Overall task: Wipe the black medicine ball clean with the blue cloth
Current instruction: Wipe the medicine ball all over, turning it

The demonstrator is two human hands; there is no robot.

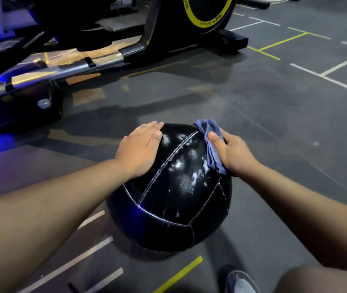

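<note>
1. Two bare hands worked on one ball, which sat on a dark grey gym floor marked with white and yellow lines. A black exercise machine with a yellow-ringed wheel stood behind it at the upper left.
2. Left of centre, the left hand lay flat on the ball's upper left side, fingers straight and close together, pressing and gripping nothing.
3. In the middle, the round black medicine ball of textured, stitched panels rested on the floor just in front of the person.
4. Against the ball's upper right side lay a crumpled blue cloth.
5. Furthest right, the right hand clamped that cloth, thumb on top and fingers curled round it, holding it to the ball.
6. The step in hand appeared to be wiping the top panel. To do it well, the flat hand would need to stop the ball rolling while the cloth swept across the wet patch in firm, overlapping strokes. It should also run along the seams, where liquid had gathered.
7. The ball looked glossy, with white streaks and droplets across its central panel and along the pale stitching, so much was left to wipe. Blue light glinted on its lower left. Its underside was hidden.
</note>
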